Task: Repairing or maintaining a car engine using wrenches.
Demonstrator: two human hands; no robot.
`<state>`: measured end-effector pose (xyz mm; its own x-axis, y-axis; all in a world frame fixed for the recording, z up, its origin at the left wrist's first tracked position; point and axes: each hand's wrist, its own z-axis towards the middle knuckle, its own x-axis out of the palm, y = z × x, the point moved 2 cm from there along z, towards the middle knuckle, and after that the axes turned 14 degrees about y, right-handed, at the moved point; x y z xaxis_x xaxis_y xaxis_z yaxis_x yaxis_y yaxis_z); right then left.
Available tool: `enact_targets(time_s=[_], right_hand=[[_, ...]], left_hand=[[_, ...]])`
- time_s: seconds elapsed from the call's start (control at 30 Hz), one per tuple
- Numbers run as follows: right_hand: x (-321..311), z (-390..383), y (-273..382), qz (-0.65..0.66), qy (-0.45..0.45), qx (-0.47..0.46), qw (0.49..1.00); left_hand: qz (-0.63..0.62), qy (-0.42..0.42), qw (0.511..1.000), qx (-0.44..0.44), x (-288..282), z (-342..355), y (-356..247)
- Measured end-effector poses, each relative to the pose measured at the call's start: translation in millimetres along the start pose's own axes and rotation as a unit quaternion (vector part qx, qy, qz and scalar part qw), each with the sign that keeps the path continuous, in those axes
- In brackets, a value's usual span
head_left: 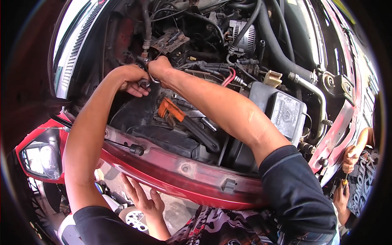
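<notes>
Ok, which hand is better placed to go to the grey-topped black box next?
Probably the right hand: its arm comes in beside the black box, whereas the left hand would have to cross that arm. Both hands look busy around a metal tool, though.

A dark, rounded metal tool end [144,83] shows in the left hand [132,78], its blunt face pointing toward the viewer and the fingers curled around it. Just beside it, a thin, curved piece of silver-coloured metal [154,78] bends out below the closed right hand [161,67], most of its length hidden by the fist. Beyond these 2 pieces, a brownish metal fitting [145,53] hangs nearly upright at the lower end of a dark grey hose [146,20]; whether metal touches it is unclear.
</notes>
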<state>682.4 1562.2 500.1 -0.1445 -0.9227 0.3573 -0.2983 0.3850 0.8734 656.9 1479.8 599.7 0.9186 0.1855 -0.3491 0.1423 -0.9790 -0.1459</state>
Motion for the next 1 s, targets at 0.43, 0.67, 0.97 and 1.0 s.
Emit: enact_targets(time_s=[0.43, 0.67, 0.97, 1.0], right_hand=[[-11.1, -53.6, 0.8, 0.091, 0.121, 0.054, 0.987], [6.9, -64.4, 7.4, 0.033, -0.029, 0.049, 0.998], [0.8, -70.3, 23.4, 0.051, -0.013, 0.030, 0.998], [-2.7, -63.5, 20.6, -0.007, -0.054, -0.013, 0.998]], left_hand=[[-0.101, 0.071, 0.991, 0.056, 4.6, -1.5, -10.8], [-0.112, 0.098, 0.987, 0.053, -6.0, 4.0, -0.8], [-0.148, 0.141, 0.976, 0.077, -5.8, 1.9, -3.9], [-0.135, 0.126, 0.980, 0.078, -6.5, 3.9, -5.0]])
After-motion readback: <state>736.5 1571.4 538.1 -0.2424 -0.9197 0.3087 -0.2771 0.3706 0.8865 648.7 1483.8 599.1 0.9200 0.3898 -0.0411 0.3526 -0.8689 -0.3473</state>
